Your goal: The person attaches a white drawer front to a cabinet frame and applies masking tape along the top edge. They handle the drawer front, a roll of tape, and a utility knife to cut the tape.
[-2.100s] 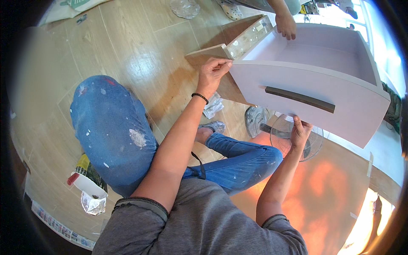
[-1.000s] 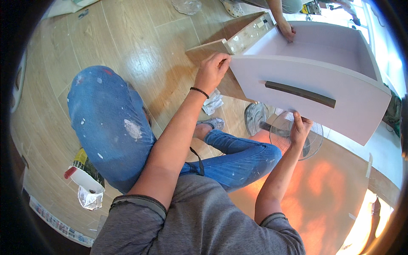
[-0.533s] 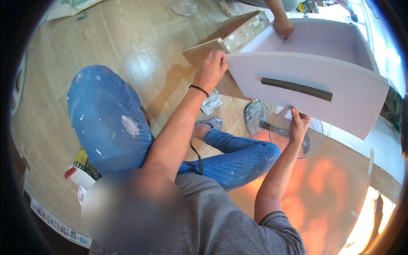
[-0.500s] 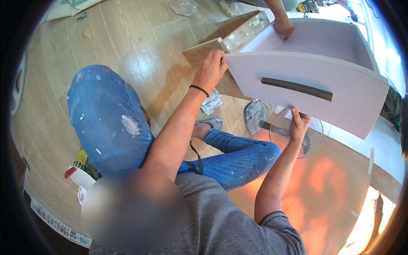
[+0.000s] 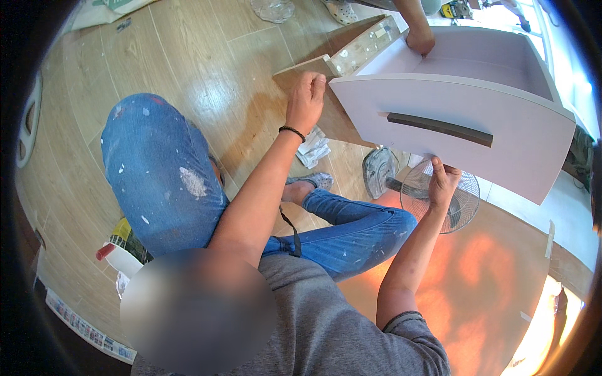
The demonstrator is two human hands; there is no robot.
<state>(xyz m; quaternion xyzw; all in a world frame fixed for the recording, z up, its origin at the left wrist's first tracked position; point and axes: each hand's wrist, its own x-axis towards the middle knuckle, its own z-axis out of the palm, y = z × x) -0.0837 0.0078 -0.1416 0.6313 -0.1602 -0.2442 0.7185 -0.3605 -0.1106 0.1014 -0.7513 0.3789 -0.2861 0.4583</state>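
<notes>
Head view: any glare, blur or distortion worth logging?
Head view: white glare on the floor, orange light patches across the brown sheet; head view: a blurred oval hides part of the grey shirt; head view: the lens bows the drawer front, corners dark.

Their left hand (image 5: 305,103) is hovering with fingers (image 5: 311,83) bunched, arm (image 5: 266,178) stretching forward; their right hand (image 5: 443,180) is gripping, thumb (image 5: 436,165) pointing up.

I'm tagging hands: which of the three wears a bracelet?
The person's left hand: a dark bracelet circles its wrist. The right hand, at the lower edge of the drawer, and the co-worker's hand show none.
</notes>
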